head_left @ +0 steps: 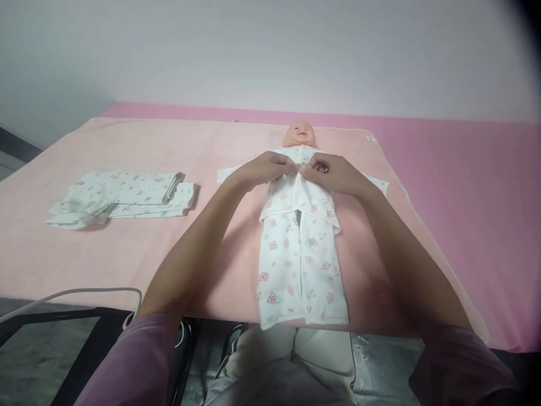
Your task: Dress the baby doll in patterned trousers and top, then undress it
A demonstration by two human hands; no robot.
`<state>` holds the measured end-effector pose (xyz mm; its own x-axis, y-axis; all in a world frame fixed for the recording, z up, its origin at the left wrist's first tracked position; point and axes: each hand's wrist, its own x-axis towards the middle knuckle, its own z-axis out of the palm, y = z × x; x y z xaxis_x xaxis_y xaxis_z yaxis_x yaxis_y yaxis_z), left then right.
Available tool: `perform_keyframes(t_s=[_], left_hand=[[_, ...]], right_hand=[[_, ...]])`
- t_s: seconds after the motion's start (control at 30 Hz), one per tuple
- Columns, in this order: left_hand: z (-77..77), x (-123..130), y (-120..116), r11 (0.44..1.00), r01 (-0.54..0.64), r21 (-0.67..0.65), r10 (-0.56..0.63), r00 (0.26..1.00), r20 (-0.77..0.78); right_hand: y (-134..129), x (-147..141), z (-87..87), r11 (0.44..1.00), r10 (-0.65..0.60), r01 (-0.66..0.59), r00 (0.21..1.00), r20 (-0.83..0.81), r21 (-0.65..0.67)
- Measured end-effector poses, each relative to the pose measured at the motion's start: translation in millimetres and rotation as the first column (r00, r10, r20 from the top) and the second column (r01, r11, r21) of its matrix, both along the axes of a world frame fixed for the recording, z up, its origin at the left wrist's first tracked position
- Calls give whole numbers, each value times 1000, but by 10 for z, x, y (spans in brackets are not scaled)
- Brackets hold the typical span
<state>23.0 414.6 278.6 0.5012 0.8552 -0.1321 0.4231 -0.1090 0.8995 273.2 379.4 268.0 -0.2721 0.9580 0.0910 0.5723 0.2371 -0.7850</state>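
A baby doll (301, 133) lies on its back, head away from me, dressed in a white printed baby shirt (281, 197). Matching white trousers (283, 265) with pink prints cover its legs and reach the table's near edge. Over the doll's chest, my left hand (276, 165) pinches the front edge of the shirt. My right hand (329, 172) meets it there, thumb and fingers closed on the other side of the shirt front. Their fingertips nearly touch at the middle. Below them the shirt front hangs slightly apart. Any fastener between the fingers is too small to make out.
Folded white printed baby clothes (127, 194) lie to the left. A peach blanket (228, 242) covers most of the table, over a pink sheet (460, 197). A pale wall (270, 56) rises behind. A white cable (93, 290) runs along the near left edge.
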Motion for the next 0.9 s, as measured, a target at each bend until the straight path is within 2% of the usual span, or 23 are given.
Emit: perform_keyframes(t_s=[0.13,0.23,0.4,0.5,0.63,0.7,0.77,0.83,0.9], left_hand=[[-4,110,100,984,-133,115,142,987,-72],[-79,221,204,971,-172,164,184,981,-61],[-171,239,316,982,-169,83,173,984,-47],[-189,198,354,987,-158,27,159,987,-40],[-203,186,371,988,-148,34,149,989,-25],[-204,193,364,988,-147,39,148,989,-29],[-201,199,352,988,-152,39,153,988,-30],[-198,200,340,987,-155,33,156,987,-27],[-197,195,336,987,-157,23,158,987,-16]], right_hand=[[186,7,45,991,-128,128,992,-6,-26],[321,-52,44,987,-145,148,989,42,-64],[369,-67,59,984,-76,74,997,-2,-162],[383,-28,52,976,-98,82,993,-72,-200],[440,-33,-16,969,-140,109,982,-128,-222],[435,-107,-62,972,-178,159,979,-104,-171],[389,-233,-113,970,-244,242,969,-44,-32],[318,-377,-164,941,-314,307,949,24,140],[251,-487,-203,915,-349,320,934,82,245]])
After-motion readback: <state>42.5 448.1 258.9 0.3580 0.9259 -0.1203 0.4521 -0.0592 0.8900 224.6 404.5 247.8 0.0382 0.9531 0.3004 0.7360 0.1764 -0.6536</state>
